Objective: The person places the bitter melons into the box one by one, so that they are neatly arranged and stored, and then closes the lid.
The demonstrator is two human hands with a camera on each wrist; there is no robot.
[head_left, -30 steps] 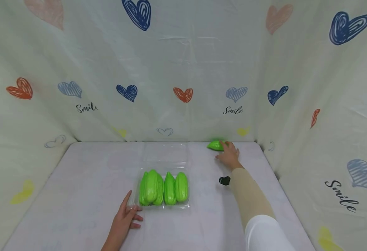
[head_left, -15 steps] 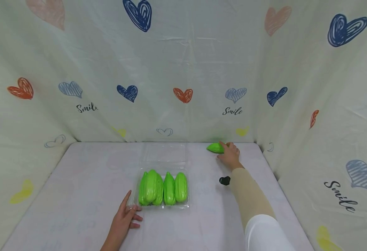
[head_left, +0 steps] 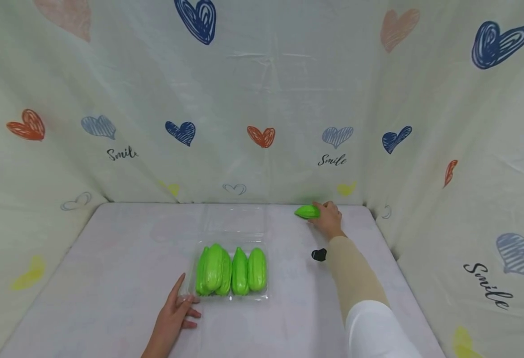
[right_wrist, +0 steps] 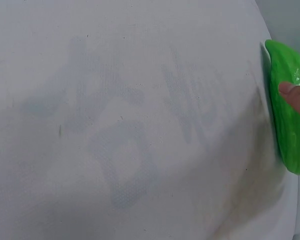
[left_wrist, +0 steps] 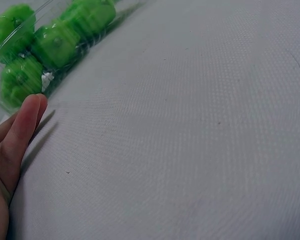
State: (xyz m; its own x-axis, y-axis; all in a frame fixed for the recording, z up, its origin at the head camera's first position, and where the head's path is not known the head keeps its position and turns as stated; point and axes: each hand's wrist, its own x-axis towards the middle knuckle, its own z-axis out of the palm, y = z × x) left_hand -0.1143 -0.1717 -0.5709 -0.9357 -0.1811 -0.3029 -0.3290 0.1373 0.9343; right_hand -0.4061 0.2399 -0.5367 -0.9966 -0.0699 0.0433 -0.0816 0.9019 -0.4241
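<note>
Curtain hearts (head_left: 337, 136), head view only, overlook right grip (head_left: 328, 220) holding vegetable (head_left: 307, 212).

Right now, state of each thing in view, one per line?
Clear plastic box: open, green vegetables inside
Lid: swung back, on the far side of the box
Green vegetables in the box: side by side on the right, bunched on the left
Loose green vegetable: outside the box, held; can't tell whether lifted
Left hand: fingers spread, at the box's near left corner
Right hand: gripping the loose green vegetable
</note>
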